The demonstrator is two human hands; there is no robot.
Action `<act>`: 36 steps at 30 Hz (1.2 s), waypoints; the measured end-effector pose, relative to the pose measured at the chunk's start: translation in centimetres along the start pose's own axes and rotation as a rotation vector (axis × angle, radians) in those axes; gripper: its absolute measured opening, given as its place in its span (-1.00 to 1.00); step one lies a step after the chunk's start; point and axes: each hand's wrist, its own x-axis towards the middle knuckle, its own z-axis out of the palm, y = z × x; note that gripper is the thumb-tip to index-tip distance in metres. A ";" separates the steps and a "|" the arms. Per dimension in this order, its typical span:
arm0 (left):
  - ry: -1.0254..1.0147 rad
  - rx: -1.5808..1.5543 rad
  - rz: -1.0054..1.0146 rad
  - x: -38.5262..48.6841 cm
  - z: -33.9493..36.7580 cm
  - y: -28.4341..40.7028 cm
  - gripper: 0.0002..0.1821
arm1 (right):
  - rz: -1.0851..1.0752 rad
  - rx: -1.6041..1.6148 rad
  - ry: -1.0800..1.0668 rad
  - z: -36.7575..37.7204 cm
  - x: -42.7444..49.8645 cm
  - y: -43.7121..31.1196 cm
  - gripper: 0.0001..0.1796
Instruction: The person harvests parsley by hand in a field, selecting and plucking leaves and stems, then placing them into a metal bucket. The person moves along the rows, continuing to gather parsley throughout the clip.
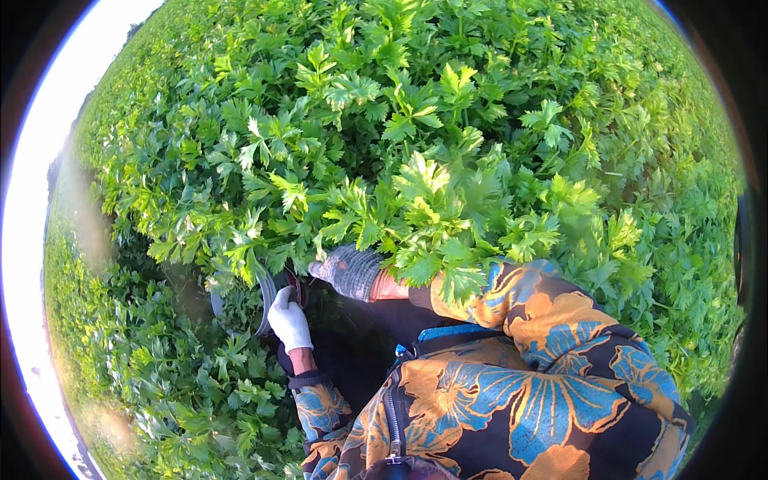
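Observation:
My left hand [290, 321], in a white knit glove, is beside the rim of a pale round bucket [265, 300] that has leafy greens inside. Its thumb and fingers are bent near a small dark-red object [298, 289], whose kind is unclear. My right hand [351, 273], in a worn grey knit glove, is just to the right with its fingers curled, partly under celery-like leaves [441, 234]. A thin strand shows by its fingertips. Whether either hand grips something is hidden by shade and small size.
Dense leafy plants [384, 102] surround me on all sides and overhang my right forearm. A shaded gap in the foliage [180, 288] lies left of the bucket. My flower-patterned jacket [516, 390] fills the lower right, and dark clothing is below my hands.

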 end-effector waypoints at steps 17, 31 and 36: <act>0.016 0.004 0.051 0.6 3.0 0.2 -0.73 | 0.720 1.551 0.692 -8.4 -3.8 12.9 -0.77; -0.020 0.027 0.085 0.7 4.2 1.4 -0.72 | 0.574 1.502 0.687 -9.8 -0.5 10.0 -0.80; -0.050 0.058 0.094 0.9 4.5 1.6 -0.74 | 0.257 0.180 0.796 -13.0 4.0 8.3 -0.49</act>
